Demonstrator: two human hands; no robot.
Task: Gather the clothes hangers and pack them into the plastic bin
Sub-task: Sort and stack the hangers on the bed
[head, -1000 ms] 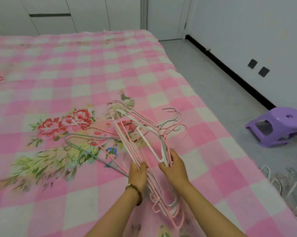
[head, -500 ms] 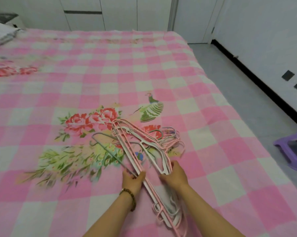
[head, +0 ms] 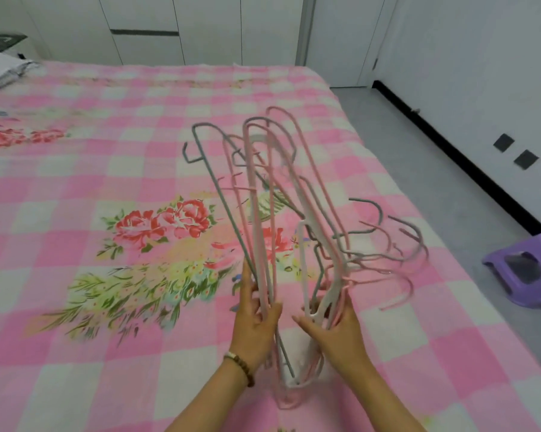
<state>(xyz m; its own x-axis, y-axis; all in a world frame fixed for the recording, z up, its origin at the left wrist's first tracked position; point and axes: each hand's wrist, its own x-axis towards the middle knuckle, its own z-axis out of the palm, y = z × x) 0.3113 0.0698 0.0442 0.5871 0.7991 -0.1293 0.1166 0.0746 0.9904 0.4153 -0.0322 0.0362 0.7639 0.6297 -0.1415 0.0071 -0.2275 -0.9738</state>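
To the left of the hangers (head: pixel 253 198) you have open room: flat bed (head: pixel 75 369) runs out to the pillow (head: pixel 1 70) at the far left corner. The bundle stands tilted up in the grip of your left hand (head: pixel 256 322) and right hand (head: pixel 337 332). Its hooks (head: pixel 378 208) splay out to the right and fill the air there. Right of the bed, a strip of floor (head: pixel 434 182) runs along the wall. A purple stool (head: pixel 524 269) stands in it, seemingly close to the bed's edge.

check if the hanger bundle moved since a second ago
Yes: the hanger bundle tipped up off the bedsheet, far ends now standing above the printed roses.
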